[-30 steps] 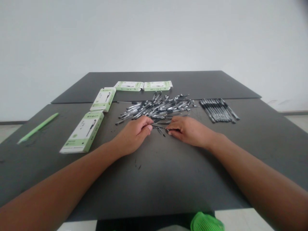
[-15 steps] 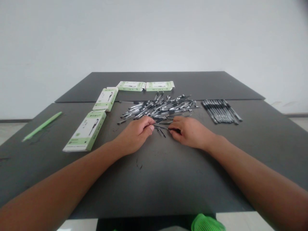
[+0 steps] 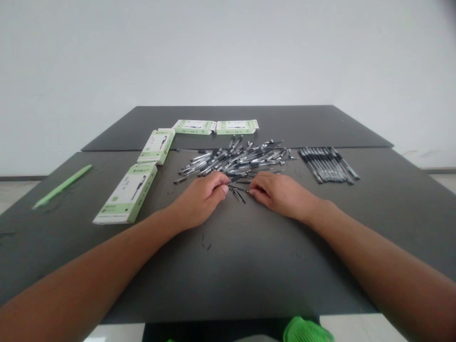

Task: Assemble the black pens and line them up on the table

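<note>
Right hand (image 3: 283, 194) tighter, well inside table edge (image 3: 228, 318)

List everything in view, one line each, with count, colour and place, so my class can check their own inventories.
Loose pens: too many to count, clear and black, heaped mid-table
Lined-up pens: about a dozen, clear and black, right
Small pen pieces: a few, dark, between the hands
Boxes: four, white and green, left and far side
Long stick: one, light green, far left
Table: two sections, dark grey, centre
Wall: one, pale grey, behind
Floor: pale, past the table's edges
Mesh item: one, bright green, bottom edge
Left hand: one, bare, at the heap
Right hand: one, bare, opposite
</note>
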{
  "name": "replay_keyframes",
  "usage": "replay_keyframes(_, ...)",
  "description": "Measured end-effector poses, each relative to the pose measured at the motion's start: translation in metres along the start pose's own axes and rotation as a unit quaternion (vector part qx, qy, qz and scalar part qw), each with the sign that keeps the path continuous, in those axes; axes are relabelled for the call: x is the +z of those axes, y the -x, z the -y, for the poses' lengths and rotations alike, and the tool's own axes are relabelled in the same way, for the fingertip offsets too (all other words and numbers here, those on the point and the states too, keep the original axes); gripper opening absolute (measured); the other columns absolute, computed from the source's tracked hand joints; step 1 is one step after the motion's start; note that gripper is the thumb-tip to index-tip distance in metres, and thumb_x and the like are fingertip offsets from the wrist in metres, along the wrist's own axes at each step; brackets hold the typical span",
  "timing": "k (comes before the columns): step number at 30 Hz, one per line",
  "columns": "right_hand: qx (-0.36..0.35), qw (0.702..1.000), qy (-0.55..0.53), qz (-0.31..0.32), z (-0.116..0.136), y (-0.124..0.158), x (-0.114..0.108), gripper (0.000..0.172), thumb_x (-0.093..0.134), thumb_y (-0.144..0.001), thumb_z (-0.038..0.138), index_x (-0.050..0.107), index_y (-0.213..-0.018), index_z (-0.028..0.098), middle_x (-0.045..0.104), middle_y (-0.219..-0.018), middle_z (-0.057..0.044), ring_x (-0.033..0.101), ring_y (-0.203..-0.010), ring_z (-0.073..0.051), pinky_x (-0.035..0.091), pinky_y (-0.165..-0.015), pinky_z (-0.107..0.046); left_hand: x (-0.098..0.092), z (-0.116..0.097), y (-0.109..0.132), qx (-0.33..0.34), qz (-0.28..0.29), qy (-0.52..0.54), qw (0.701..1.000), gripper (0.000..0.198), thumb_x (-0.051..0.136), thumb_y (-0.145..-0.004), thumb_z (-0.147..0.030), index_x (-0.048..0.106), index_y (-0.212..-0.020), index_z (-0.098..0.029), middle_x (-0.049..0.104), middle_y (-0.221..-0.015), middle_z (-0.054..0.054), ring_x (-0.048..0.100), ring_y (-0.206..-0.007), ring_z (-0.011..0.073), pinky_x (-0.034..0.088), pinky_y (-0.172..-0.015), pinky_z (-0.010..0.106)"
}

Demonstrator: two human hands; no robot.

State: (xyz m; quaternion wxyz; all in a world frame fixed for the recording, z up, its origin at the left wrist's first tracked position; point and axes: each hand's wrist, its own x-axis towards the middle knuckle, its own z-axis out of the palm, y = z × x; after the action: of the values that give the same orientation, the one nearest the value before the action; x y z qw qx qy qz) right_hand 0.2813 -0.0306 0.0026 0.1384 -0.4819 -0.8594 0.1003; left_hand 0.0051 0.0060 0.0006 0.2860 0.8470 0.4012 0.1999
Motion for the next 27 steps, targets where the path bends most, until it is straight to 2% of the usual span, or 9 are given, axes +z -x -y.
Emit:
replay_keyframes(4,0.050,0.989,-0.099,-0.094,-0.003,0.001,-0.004,0.011,0.066,-0.103,0.023,0.074,-0.099,0.018,0.073,-0.086,-0.004,0.063,-0.076,-0.018,0.043,-0.071,-0.031,0.000,0.001,0.000,0.003,-0.001,-0.001,1.000,0.027,0.054,-0.110,-0.038,0.068,-0.125,-0.020,0.082,-0.100,0.001,0.072,-0.076,0.0166,0.052,-0.079,0.032)
replay_keyframes(8,0.101,0.950,-0.240,-0.173,-0.005,0.000,-0.001,0.015,0.070,-0.100,0.031,0.075,-0.092,0.019,0.071,-0.079,-0.002,0.060,-0.069,-0.015,0.044,-0.066,-0.029,0.001,0.003,0.000,0.012,-0.002,0.002,1.000,0.024,0.054,-0.110,-0.036,0.067,-0.123,-0.021,0.081,-0.097,0.000,0.071,-0.076,0.0160,0.050,-0.078,0.031)
replay_keyframes(13,0.159,0.876,-0.414,-0.192,-0.008,-0.004,0.003,0.022,0.079,-0.096,0.040,0.077,-0.095,0.017,0.063,-0.067,0.002,0.053,-0.057,-0.012,0.040,-0.055,-0.028,0.000,0.003,0.000,0.024,0.005,-0.001,1.000,0.023,0.054,-0.110,-0.036,0.067,-0.121,-0.020,0.080,-0.097,0.000,0.069,-0.076,0.0154,0.049,-0.078,0.031)
replay_keyframes(17,0.167,0.806,-0.539,-0.176,-0.012,-0.005,0.005,0.032,0.089,-0.088,0.044,0.078,-0.104,0.018,0.064,-0.068,0.002,0.054,-0.058,-0.011,0.041,-0.054,-0.026,-0.001,0.002,0.000,0.033,0.003,-0.005,0.999,0.023,0.053,-0.110,-0.036,0.067,-0.118,-0.020,0.079,-0.094,-0.001,0.069,-0.078,0.0161,0.048,-0.078,0.031)
replay_keyframes(19,0.166,0.785,-0.574,-0.165,-0.013,-0.005,0.007,0.036,0.093,-0.084,0.043,0.078,-0.106,0.018,0.067,-0.071,0.002,0.056,-0.059,-0.011,0.044,-0.056,-0.026,-0.001,0.002,0.000,0.035,0.001,-0.007,0.999,0.023,0.053,-0.110,-0.036,0.068,-0.117,-0.020,0.079,-0.095,0.000,0.069,-0.079,0.0165,0.048,-0.078,0.031)
replay_keyframes(21,0.161,0.784,-0.580,-0.152,-0.013,-0.005,0.008,0.038,0.094,-0.083,0.043,0.079,-0.107,0.018,0.068,-0.071,0.002,0.057,-0.060,-0.011,0.046,-0.057,-0.026,-0.001,0.002,0.000,0.036,0.002,-0.008,0.999,0.023,0.053,-0.110,-0.036,0.068,-0.118,-0.020,0.079,-0.096,0.000,0.069,-0.078,0.0165,0.048,-0.078,0.032)
replay_keyframes(27,0.158,0.810,-0.549,-0.132,-0.010,-0.005,0.009,0.037,0.093,-0.085,0.042,0.078,-0.108,0.016,0.069,-0.069,0.001,0.058,-0.059,-0.011,0.047,-0.057,-0.027,-0.001,0.001,0.001,0.035,0.010,-0.001,0.999,0.024,0.053,-0.110,-0.036,0.068,-0.120,-0.020,0.080,-0.097,0.001,0.069,-0.078,0.0167,0.049,-0.078,0.032)
